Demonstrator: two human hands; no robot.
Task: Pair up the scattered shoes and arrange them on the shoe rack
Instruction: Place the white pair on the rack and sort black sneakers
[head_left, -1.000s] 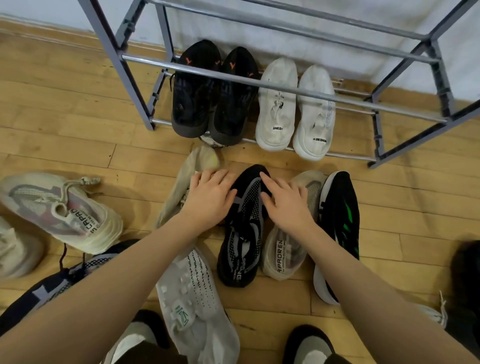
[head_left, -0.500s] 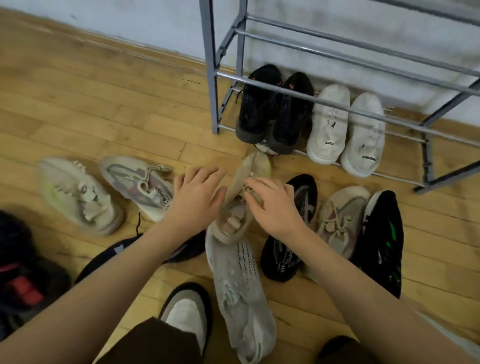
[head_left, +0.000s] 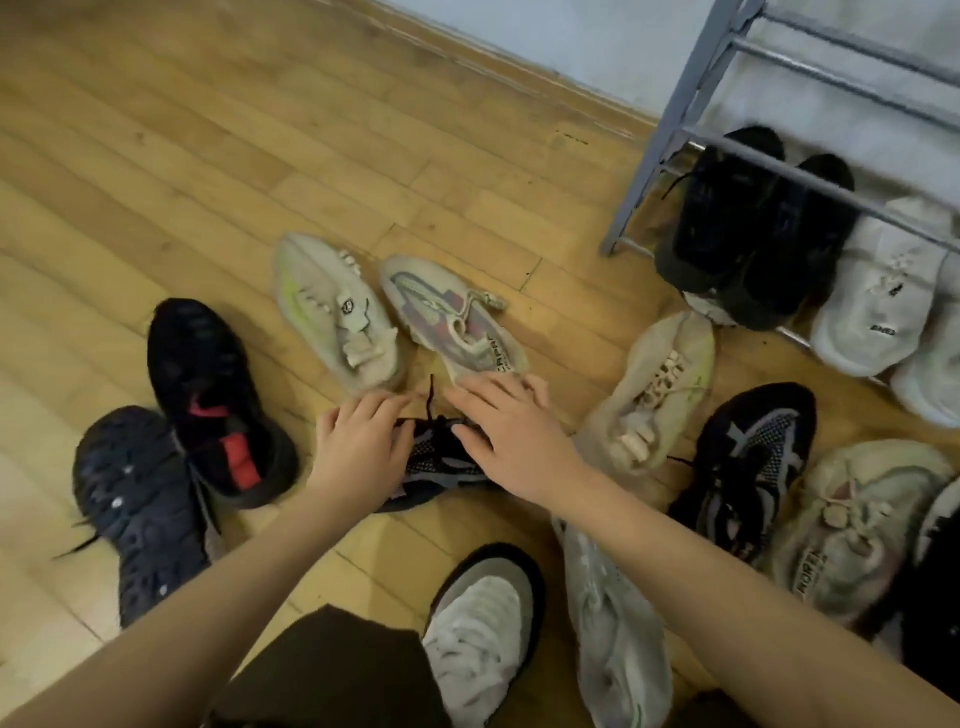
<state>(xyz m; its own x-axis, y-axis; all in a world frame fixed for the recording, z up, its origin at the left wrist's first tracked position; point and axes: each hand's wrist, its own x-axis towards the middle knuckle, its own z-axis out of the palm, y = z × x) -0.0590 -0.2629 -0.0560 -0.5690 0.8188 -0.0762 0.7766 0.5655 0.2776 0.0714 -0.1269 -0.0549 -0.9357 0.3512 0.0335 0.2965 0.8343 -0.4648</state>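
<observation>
Hands (head_left: 441, 441) (both) on black shoe (head_left: 439, 460)

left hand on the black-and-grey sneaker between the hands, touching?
Touching. The head view shows the left hand lying over the black-and-grey sneaker, fingers covering its near end with no gap visible.

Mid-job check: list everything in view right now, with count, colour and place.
Shoe rack: one, grey metal, top right.
Black pair: two, bottom shelf, left.
White pair: two, bottom shelf, right.
Beige shoes on the floor: five; green-striped, pink-patterned, one by the rack, one at right, a paler one near the bottom edge.
Black-grey mesh shoes: two, under the hands and right.
Black-red shoe: one, left.
Dark shoe: one, far left.
Worn shoe: white, bottom.
Left hand, right hand: on the mesh shoe.
</observation>
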